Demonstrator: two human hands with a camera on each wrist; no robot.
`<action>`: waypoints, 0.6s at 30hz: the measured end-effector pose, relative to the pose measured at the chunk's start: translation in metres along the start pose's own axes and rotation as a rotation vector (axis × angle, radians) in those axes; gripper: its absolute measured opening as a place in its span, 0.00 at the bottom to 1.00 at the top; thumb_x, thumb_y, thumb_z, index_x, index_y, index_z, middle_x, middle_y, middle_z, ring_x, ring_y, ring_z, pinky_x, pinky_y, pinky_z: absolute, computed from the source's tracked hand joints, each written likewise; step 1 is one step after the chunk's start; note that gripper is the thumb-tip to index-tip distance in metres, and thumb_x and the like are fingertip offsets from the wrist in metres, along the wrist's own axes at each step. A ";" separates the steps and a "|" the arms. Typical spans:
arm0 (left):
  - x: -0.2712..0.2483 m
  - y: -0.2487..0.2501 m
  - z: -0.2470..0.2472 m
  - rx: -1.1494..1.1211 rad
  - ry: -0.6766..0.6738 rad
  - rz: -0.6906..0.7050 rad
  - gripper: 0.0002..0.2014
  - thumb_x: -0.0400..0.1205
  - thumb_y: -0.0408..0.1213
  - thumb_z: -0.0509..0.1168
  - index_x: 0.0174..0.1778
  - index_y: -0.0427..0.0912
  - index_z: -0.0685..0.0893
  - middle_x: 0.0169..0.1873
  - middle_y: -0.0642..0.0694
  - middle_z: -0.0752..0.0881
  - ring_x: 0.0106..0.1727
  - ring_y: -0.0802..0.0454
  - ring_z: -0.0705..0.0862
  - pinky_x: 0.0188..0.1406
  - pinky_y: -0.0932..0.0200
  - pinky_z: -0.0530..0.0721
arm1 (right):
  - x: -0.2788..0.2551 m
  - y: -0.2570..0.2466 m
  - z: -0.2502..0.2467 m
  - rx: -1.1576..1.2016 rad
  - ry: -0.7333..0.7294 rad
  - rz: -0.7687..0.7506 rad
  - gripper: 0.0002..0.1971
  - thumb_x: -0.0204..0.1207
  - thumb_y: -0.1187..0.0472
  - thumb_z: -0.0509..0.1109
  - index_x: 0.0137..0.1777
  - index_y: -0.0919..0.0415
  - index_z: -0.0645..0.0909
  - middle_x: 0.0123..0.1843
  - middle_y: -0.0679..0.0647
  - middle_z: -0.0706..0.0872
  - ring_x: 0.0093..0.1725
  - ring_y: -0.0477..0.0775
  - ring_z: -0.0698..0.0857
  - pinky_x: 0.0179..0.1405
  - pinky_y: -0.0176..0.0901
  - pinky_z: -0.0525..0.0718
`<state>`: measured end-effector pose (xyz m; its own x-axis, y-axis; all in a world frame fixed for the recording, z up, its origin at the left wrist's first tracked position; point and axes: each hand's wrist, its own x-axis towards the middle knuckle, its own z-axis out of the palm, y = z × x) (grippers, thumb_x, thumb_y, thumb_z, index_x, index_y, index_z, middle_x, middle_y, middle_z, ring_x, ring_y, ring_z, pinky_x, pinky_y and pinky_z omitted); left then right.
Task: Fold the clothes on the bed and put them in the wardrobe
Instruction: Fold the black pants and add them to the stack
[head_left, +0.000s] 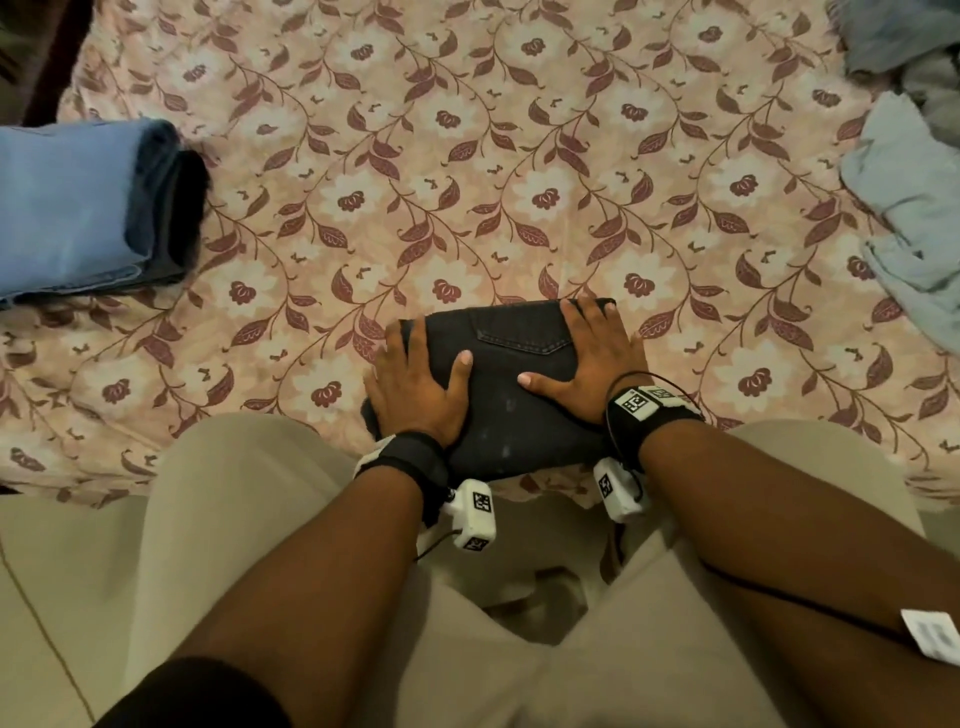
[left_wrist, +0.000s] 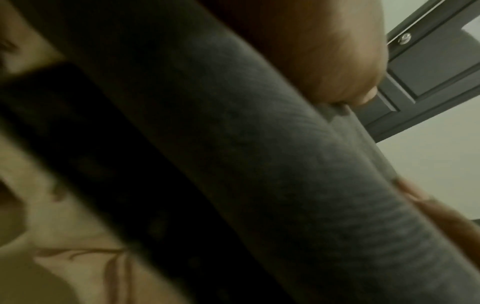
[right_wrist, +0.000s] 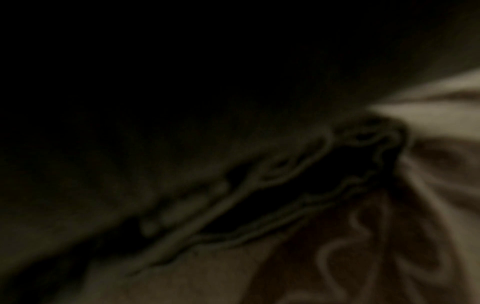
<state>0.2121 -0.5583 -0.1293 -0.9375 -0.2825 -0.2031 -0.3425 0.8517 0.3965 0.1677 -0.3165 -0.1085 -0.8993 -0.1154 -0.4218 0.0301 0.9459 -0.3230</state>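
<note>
My left hand (head_left: 415, 392) lies flat on the left end of the folded black jeans (head_left: 511, 384), fingers straight and spread, thumb angled in across the cloth. My right hand (head_left: 587, 364) lies flat on the right end in the same way, fingers reaching to the far edge, thumb pointing inward toward the other thumb. Neither hand grips anything; both press down with open palms.

The jeans sit at the near edge of the bed (head_left: 467, 156), right in front of my legs, folded into a compact block with a back pocket facing up between my hands. The flowered bedsheet (head_left: 571, 197) spreads out under and beyond them.

Well apart to my left, a folded stack of blue jeans (head_left: 88, 208) rests on the bed. Along the right edge lies a loose heap of pale blue-grey clothes (head_left: 909, 171), not folded.

The left wrist view shows the dark denim (left_wrist: 259, 154) up close with my thumb (left_wrist: 337, 61) resting on it, and a dark panelled door (left_wrist: 436, 67) behind. The right wrist view is dark and blurred; only the stacked edges of the folded cloth (right_wrist: 285, 195) and a bit of sheet (right_wrist: 428, 119) can be made out.
</note>
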 end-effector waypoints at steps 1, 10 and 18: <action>-0.006 -0.007 -0.002 0.026 -0.014 -0.088 0.42 0.84 0.75 0.45 0.91 0.59 0.48 0.92 0.51 0.51 0.91 0.39 0.50 0.86 0.27 0.43 | 0.001 0.000 -0.001 0.006 -0.010 -0.005 0.62 0.59 0.10 0.54 0.88 0.39 0.37 0.91 0.40 0.38 0.90 0.57 0.39 0.86 0.72 0.49; -0.041 0.012 -0.037 0.031 0.115 0.155 0.42 0.86 0.66 0.42 0.92 0.48 0.41 0.91 0.50 0.37 0.91 0.41 0.34 0.82 0.39 0.20 | -0.042 -0.040 -0.014 -0.195 0.160 -0.129 0.48 0.78 0.24 0.47 0.89 0.47 0.32 0.90 0.48 0.30 0.89 0.61 0.32 0.83 0.72 0.37; -0.089 -0.028 0.015 0.171 -0.152 0.221 0.38 0.84 0.75 0.42 0.88 0.71 0.35 0.88 0.56 0.27 0.88 0.46 0.27 0.88 0.30 0.35 | -0.080 -0.036 0.048 -0.273 0.008 -0.268 0.47 0.79 0.25 0.49 0.88 0.44 0.29 0.89 0.44 0.28 0.89 0.54 0.32 0.85 0.62 0.31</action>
<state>0.3063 -0.5503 -0.1357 -0.9640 -0.0241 -0.2649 -0.1041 0.9506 0.2924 0.2595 -0.3559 -0.1037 -0.8627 -0.3687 -0.3460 -0.3233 0.9284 -0.1831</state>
